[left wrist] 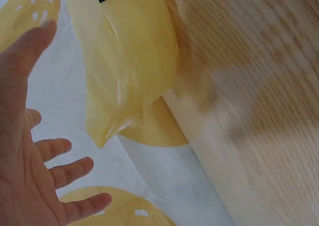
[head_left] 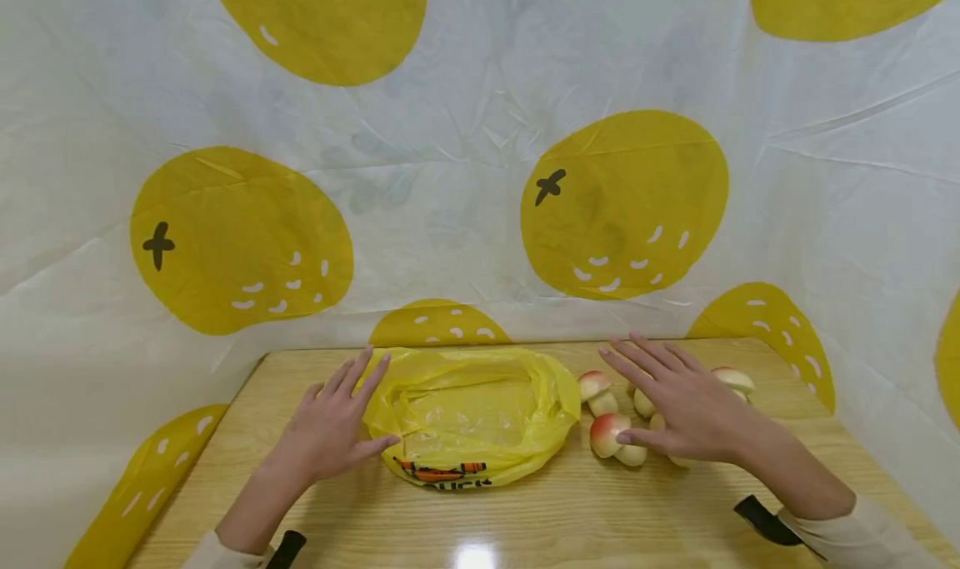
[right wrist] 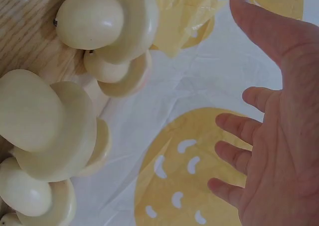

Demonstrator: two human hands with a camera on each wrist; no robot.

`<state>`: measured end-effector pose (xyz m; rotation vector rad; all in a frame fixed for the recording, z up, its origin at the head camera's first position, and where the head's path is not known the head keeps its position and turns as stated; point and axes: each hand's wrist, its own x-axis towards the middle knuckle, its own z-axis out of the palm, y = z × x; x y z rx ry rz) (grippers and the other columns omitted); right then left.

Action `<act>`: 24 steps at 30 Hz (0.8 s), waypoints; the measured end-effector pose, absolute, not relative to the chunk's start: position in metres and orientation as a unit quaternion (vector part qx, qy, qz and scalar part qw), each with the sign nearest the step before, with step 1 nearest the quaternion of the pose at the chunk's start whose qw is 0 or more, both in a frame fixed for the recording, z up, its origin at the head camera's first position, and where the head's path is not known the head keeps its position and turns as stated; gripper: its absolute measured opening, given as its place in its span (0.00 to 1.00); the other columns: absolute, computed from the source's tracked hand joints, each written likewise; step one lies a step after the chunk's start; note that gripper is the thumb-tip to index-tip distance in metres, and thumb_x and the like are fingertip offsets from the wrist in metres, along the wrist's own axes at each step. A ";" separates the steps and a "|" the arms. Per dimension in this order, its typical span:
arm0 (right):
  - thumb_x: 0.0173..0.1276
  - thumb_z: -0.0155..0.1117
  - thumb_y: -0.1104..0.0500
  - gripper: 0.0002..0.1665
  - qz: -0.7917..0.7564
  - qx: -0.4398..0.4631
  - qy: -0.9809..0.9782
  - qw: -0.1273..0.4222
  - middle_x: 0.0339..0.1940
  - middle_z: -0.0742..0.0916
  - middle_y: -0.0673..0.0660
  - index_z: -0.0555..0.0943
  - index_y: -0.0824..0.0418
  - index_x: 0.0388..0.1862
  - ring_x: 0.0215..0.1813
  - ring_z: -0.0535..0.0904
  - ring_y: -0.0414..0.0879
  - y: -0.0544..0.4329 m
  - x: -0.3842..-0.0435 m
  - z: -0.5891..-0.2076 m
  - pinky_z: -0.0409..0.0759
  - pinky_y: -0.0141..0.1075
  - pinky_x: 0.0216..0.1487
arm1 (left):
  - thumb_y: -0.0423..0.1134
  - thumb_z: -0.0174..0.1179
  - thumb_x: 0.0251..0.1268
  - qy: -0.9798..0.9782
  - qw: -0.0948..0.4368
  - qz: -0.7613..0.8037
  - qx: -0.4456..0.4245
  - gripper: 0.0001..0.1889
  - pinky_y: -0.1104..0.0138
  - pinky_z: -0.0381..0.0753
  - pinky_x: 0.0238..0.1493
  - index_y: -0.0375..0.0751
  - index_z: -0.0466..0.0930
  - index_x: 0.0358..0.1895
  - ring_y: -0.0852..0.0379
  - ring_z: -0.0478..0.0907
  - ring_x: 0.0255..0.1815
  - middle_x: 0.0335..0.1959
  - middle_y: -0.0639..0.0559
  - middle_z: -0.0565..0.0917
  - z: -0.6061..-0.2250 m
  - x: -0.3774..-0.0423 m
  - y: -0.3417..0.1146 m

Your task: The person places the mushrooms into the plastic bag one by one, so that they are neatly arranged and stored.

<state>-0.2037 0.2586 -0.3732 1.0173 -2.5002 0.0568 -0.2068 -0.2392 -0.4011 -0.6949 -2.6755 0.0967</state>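
Nearest the camera, along the bottom edge of the head view: pale sleeves [head_left: 858, 536], dark bands [head_left: 767, 521] by the cuffs. Past these, a left hand [head_left: 333, 431] and a right hand [head_left: 686, 411], both with fingers spread and fairly straight, gripping nothing. Between them, on the wood-grain counter [head_left: 570, 523]: a yellow plastic bag [head_left: 468, 448], mouth up and gaping, rim loosely crumpled, with dark lettering and an orange print on the front. Just right of the bag, mushroom-shaped pieces [head_left: 611, 433], cream with some red-tinged caps, clustered below and around the right hand; hard to count, being partly covered. No contact to be seen at either hand in the wrist views; from the head view alone, impossible to tell. Behind everything, pale cloth [head_left: 442, 219] printed with yellow fruit.

Weak points, judging from the look: thin, limp film, so likely to sag shut or fold inward if nudged on the rim. Looks too light to stay put under a one-sided push. Rounded caps and stems, so apt to roll if bumped by the right hand or a passing sleeve, perhaps toward the counter's edge.
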 end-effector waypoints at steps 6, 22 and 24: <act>0.60 0.74 0.37 0.56 0.029 0.369 -0.908 0.198 0.76 0.73 0.56 0.61 0.52 0.82 0.74 0.68 0.61 0.262 -0.201 -0.370 0.65 0.58 0.68 | 0.64 0.68 0.61 -0.963 0.163 -0.008 -0.216 0.55 0.38 0.82 0.45 0.49 0.46 0.84 0.32 0.73 0.66 0.77 0.34 0.62 -0.401 -0.210 -0.248; 0.60 0.78 0.46 0.44 0.050 0.386 -0.909 0.151 0.66 0.82 0.55 0.72 0.52 0.74 0.66 0.78 0.58 0.265 -0.197 -0.360 0.77 0.59 0.60 | 0.43 0.72 0.63 -0.963 0.091 -0.156 -0.200 0.48 0.46 0.85 0.41 0.46 0.53 0.82 0.35 0.82 0.52 0.58 0.31 0.81 -0.403 -0.223 -0.262; 0.61 0.77 0.46 0.43 0.051 0.380 -0.914 0.132 0.63 0.84 0.54 0.73 0.50 0.74 0.62 0.80 0.56 0.264 -0.196 -0.357 0.79 0.58 0.58 | 0.43 0.71 0.65 -0.961 0.061 -0.176 -0.205 0.48 0.44 0.84 0.47 0.46 0.52 0.82 0.34 0.81 0.55 0.59 0.30 0.80 -0.403 -0.224 -0.263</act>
